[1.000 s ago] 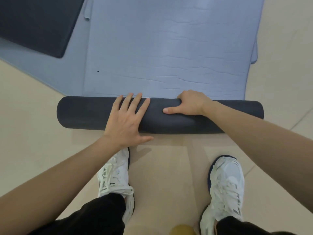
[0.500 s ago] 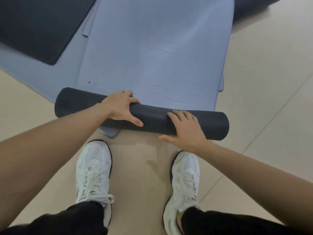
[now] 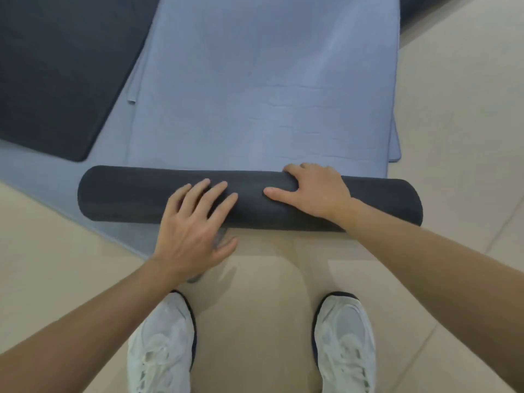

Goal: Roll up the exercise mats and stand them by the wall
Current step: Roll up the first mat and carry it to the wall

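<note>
Black mat roll point(image 3: 127, 194) under both hands point(image 3: 190, 231) point(image 3: 314, 191)

In my feed the roll point(image 3: 127, 194) lies crosswise, its unrolled stretch point(image 3: 263, 95) lying behind it over a lower mat point(image 3: 42, 171). On the roll sit the left hand point(image 3: 190, 231) and right hand point(image 3: 314, 191), side by side; two shoes point(image 3: 161, 344) stand before it on the floor point(image 3: 453, 123).

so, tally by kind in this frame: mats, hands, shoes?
part-rolled blue mat, dark-backed: 1
blue mats beneath: 2 that I can tell apart
dark flat mat: 1
hands: 2, left hand flat on the rolled part, right hand gripping it
white shoes: 2
total: 8; the dark shape at top right is too cropped to count.
</note>
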The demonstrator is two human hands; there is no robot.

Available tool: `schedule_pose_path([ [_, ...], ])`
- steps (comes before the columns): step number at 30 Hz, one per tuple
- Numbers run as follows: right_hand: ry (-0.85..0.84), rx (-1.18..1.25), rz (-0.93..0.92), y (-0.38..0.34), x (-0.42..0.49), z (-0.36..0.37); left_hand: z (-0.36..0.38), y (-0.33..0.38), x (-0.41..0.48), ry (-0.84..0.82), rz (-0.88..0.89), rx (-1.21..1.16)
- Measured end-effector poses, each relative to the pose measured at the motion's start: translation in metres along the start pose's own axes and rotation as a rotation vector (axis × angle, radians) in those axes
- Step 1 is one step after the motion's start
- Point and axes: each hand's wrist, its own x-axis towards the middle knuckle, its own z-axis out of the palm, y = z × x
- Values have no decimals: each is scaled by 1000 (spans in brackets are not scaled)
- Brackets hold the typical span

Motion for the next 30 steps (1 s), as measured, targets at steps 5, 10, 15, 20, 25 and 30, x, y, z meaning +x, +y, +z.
schedule_pose_path([
  [5,-63,114,90,5,38,-22,15,-17,24,-183,-49,47],
  [10,425,41,16,1,31,-21,20,-38,68,-154,-46,26],
  [15,307,-232,-63,-3,12,-2,18,-61,114,-313,-49,58],
  [20,215,-366,-99,5,37,-21,10,-71,150,-470,-73,5],
  [25,229,-345,-126,3,34,-44,-10,-66,160,-480,-97,-10],
  [30,134,-251,-177,7,-7,-29,-26,-35,122,-678,-150,-124],
])
